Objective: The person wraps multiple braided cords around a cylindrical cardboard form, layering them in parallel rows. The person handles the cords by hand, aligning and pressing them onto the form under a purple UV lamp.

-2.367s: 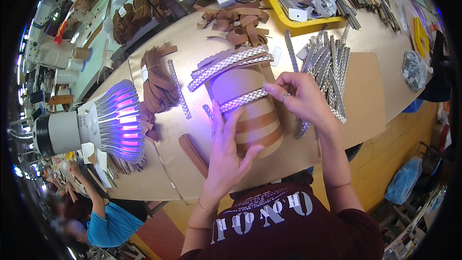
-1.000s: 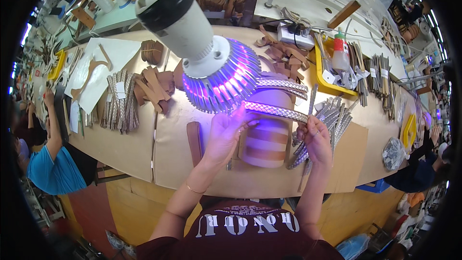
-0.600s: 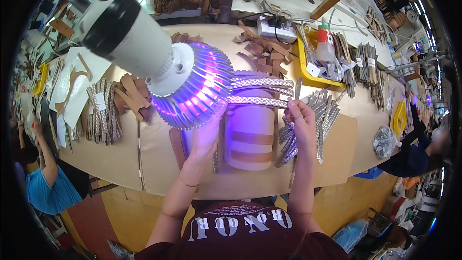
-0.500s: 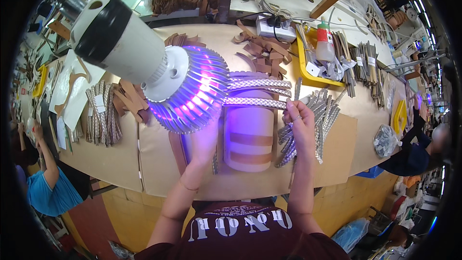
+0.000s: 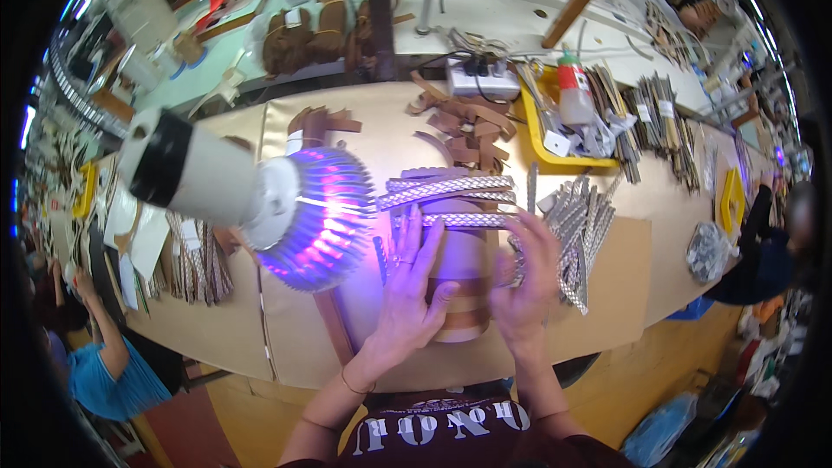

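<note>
Pale silver braided straps (image 5: 451, 188) lie side by side across the far part of a pale rounded block (image 5: 459, 262), which has brown bands round its near end. My left hand (image 5: 405, 295) lies over the block's left side with fingers stretched out, fingertips at the nearest braided strap (image 5: 472, 220). Beside the right end of that strap is my right hand (image 5: 528, 273), slightly blurred, thumb apart from the fingers and nothing visible in it. Just left of my left hand hangs a lamp (image 5: 321, 217) with a finned head and purple glow.
A bundle of braided strips (image 5: 579, 234) lies right of the block. Brown leather strips (image 5: 472, 126) are heaped behind it. At the back right, a yellow tray (image 5: 542, 146) holds a bottle (image 5: 574, 91) with a red label. Another person in a blue shirt (image 5: 121, 381) is at far left.
My left hand has come out from behind the lamp onto the block and strap. My right hand has let go of the strap's end and dropped slightly. The lamp appears farther left and lower.
</note>
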### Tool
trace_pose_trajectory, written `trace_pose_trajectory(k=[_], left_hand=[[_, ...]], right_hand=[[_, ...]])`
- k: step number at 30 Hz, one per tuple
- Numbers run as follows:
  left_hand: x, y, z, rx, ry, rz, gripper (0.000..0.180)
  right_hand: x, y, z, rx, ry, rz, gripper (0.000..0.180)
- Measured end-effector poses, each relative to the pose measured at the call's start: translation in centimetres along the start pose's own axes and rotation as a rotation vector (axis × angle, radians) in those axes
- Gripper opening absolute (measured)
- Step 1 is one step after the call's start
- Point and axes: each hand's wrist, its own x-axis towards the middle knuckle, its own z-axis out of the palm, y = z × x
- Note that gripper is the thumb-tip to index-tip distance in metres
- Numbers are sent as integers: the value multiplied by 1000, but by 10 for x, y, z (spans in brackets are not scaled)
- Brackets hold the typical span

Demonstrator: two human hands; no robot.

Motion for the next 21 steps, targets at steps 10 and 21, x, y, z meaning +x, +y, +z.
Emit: trace_pose_trajectory(k=[10,21], left_hand=[[2,-7,8,-190,5,-89,80],[-3,9,1,88,61,-96,78]], right_hand=[[-13,-8,25,188,-113,106,45],[-24,41,-43,403,7,181,24]])
